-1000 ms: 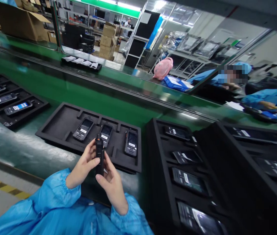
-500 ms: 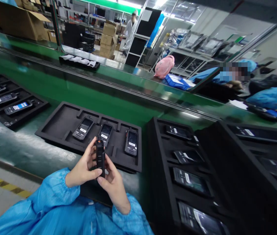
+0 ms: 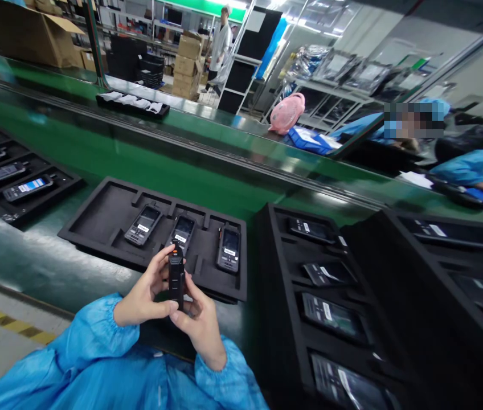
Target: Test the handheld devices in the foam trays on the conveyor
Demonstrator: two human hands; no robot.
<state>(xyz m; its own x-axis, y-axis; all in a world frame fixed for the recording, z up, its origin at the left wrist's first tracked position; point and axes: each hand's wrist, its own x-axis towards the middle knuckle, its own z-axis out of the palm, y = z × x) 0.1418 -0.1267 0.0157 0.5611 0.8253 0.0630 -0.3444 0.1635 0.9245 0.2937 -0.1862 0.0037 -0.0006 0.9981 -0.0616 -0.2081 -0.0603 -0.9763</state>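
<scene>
Both my hands hold one black handheld radio point(image 3: 176, 276) on its edge, top end pointing away from me. My left hand point(image 3: 143, 296) wraps its left side, fingers closed round it. My right hand point(image 3: 196, 322) grips its lower right side, thumb on the casing. Just beyond lies a black foam tray point(image 3: 96, 219) with three radios point(image 3: 183, 232) face up in its right slots; its left part holds none.
The tray rests on a green conveyor belt point(image 3: 109, 159). Another foam tray point(image 3: 32, 202) of radios lies at the left. Stacked black trays point(image 3: 322, 307) with bagged devices stand at my right. Persons in blue coats point(image 3: 472, 168) sit across the line. Cardboard boxes point(image 3: 32, 37) stand far left.
The radio has dropped slightly and tipped nearer to me between my hands. The far tray on the opposite belt has slid left. A person in white has walked into view behind.
</scene>
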